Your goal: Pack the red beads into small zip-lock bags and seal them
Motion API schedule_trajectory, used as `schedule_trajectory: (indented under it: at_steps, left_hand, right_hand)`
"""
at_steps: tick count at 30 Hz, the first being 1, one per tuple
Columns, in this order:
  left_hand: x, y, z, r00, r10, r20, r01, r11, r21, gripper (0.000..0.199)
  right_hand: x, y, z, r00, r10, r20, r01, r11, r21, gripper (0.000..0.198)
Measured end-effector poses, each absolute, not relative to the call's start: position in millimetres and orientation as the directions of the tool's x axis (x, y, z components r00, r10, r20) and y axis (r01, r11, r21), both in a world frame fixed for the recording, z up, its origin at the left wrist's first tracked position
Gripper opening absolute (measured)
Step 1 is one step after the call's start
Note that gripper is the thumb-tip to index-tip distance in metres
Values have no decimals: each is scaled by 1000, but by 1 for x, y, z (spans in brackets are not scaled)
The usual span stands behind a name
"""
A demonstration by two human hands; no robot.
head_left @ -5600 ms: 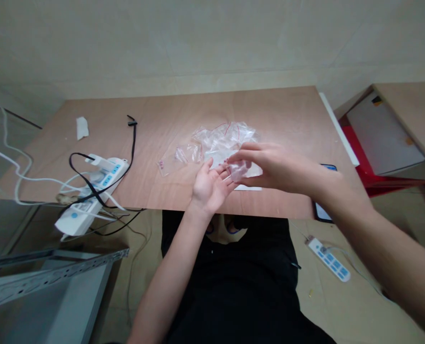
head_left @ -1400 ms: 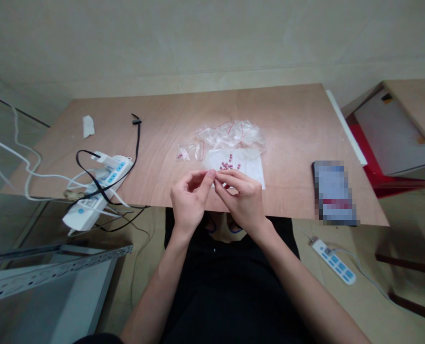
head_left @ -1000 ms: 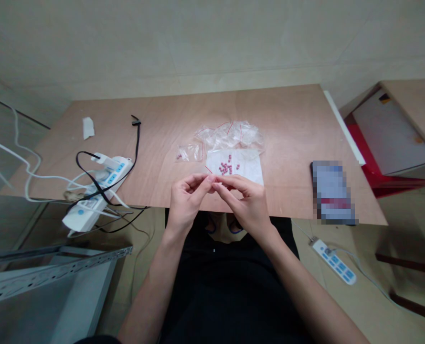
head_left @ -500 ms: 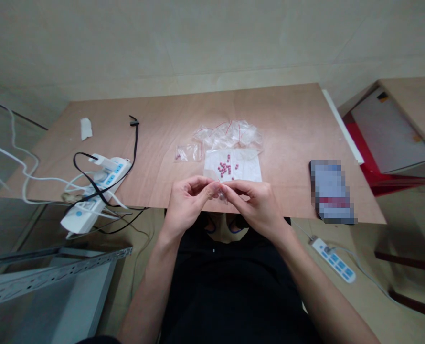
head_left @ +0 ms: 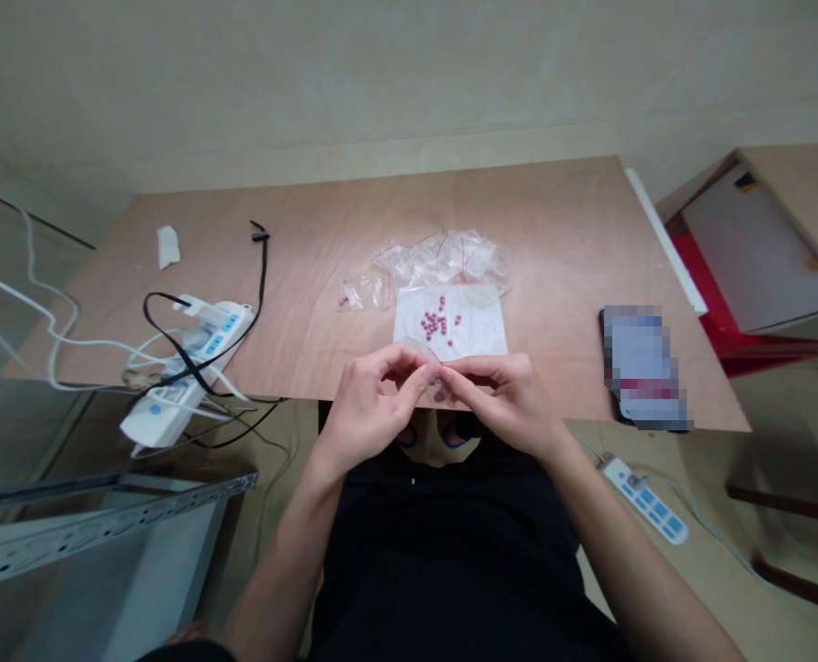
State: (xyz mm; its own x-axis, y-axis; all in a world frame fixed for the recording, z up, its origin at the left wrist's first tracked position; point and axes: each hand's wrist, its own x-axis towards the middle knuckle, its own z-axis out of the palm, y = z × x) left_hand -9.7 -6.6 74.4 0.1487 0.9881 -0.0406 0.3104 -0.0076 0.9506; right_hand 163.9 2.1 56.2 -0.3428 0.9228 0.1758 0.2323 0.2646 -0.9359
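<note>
Thumbs and fingertips together, my left hand point(head_left: 381, 395) and my right hand point(head_left: 502, 395) pinch a small clear zip bag point(head_left: 440, 390) at the table's front edge. Something reddish shows through the bag's lower part, partly covered by my fingers. Just beyond my hands lies a white sheet point(head_left: 482, 317), with several small dark-pink beads point(head_left: 434, 325) scattered over it. Left of the sheet, another small clear bag point(head_left: 364, 292) lies flat with a bit of pink at its left end. Behind the sheet is a heap of clear zip bags point(head_left: 450, 257) with red seal lines.
A phone point(head_left: 643, 368) with a blurred screen lies at the table's right. On the left sit a white power strip point(head_left: 188, 372), tangled cables and a scrap of white paper point(head_left: 168, 246). A second power strip point(head_left: 644, 501) is on the floor at right.
Both hands, still pinching the small bag, have shifted slightly to the right and toward my body. The beads on the sheet look the same.
</note>
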Motion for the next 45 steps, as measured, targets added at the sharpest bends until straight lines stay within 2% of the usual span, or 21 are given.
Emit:
schedule_trajectory:
  at_steps: [3,6,10,12,15,19,22,26,31,37,41,43,45]
  left_hand:
    - [-6,-8,77,145,989,-40,462,-32,886,18]
    - [-2,-10,74,150,988,-50,556,-42,830,20]
    - [-2,-15,70,168,980,-107,619,-20,785,23]
    - [-3,-17,72,162,976,-148,623,15,782,22]
    - [-3,-17,80,166,976,-138,596,12,803,22]
    - [-1,-10,90,207,974,-94,507,-24,862,23]
    - [1,-8,93,204,974,-101,471,-7,882,24]
    - [1,-9,92,200,970,-139,434,40,900,24]
    - [1,-9,91,184,976,-120,446,26,895,24]
    - [-2,-9,97,190,975,-118,493,9,870,26]
    - [-2,-9,93,164,983,-81,453,-3,891,23]
    - [1,-7,84,58,998,-33,322,12,947,19]
    - [6,-4,73,-89,993,-79,50,84,995,22]
  right_hand:
    - [161,-2,51,-324,899,293,369,406,-836,20]
    - [160,-6,45,-350,843,408,503,536,-678,25]
    - [167,-8,43,-293,815,500,672,547,-498,27]
    - [172,-9,44,-280,819,500,706,529,-471,24]
    - [176,-7,46,-267,837,478,662,519,-540,14]
    - [177,-3,47,-422,771,478,360,626,-692,45]
    - [177,-2,48,-480,734,481,163,613,-773,55]
    - [178,-6,46,-427,782,454,135,552,-823,50]
    - [175,-9,36,-423,782,458,72,533,-843,81]
    - [171,-10,28,-293,884,364,-29,372,-928,49]
    - [171,-9,30,-272,908,320,-87,307,-948,38]
    - [173,-6,32,-270,912,309,-64,303,-951,37]
    - [179,0,37,-273,909,315,21,333,-943,36]
